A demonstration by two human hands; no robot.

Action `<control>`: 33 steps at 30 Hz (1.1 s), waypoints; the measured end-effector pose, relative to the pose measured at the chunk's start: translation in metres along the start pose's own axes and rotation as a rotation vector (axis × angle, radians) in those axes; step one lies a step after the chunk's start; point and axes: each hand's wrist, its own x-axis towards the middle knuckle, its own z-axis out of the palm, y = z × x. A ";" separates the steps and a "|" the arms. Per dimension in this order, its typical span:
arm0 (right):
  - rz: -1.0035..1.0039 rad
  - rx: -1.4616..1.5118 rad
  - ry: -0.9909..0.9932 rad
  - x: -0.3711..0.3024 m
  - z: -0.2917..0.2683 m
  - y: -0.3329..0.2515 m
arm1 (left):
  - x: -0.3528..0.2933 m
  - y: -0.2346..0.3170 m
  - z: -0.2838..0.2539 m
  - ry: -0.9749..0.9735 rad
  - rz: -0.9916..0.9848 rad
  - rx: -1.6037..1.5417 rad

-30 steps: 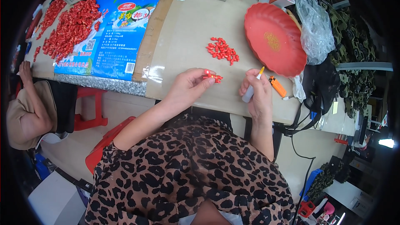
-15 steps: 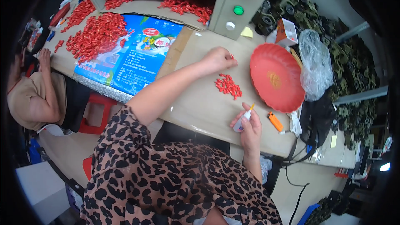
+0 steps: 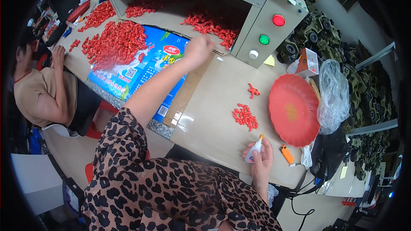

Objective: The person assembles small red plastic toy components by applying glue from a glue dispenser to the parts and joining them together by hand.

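Note:
My left hand (image 3: 199, 52) is over the right part of a blue printed sheet (image 3: 150, 77), just in front of a grey machine's opening. Its fingers are curled under and slightly blurred, so their grip is hidden. Low on the right, my right hand (image 3: 262, 159) is closed round a small white glue bottle (image 3: 254, 151), its yellow nozzle pointing up. Beyond that bottle is a small heap of glossy red pieces (image 3: 245, 117) on the beige table (image 3: 205, 132). A few joined red pieces (image 3: 253, 90) lie farther back. A big red pile (image 3: 115, 45) covers the sheet's left part.
The grey machine (image 3: 246, 47) with coloured buttons spans the back, more red pieces inside. At right stand a scalloped red tray (image 3: 295, 126), an orange lighter (image 3: 287, 154) and a clear plastic bag (image 3: 333, 98). Another person (image 3: 45, 96) sits at far left.
My left hand has let go of a red piece on the table behind the small heap and moved left to the blue sheet. My right hand still holds the bottle. The view has shifted.

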 end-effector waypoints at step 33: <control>0.015 0.356 0.027 0.006 0.018 -0.005 | -0.207 0.054 -0.022 -0.446 -0.217 -1.206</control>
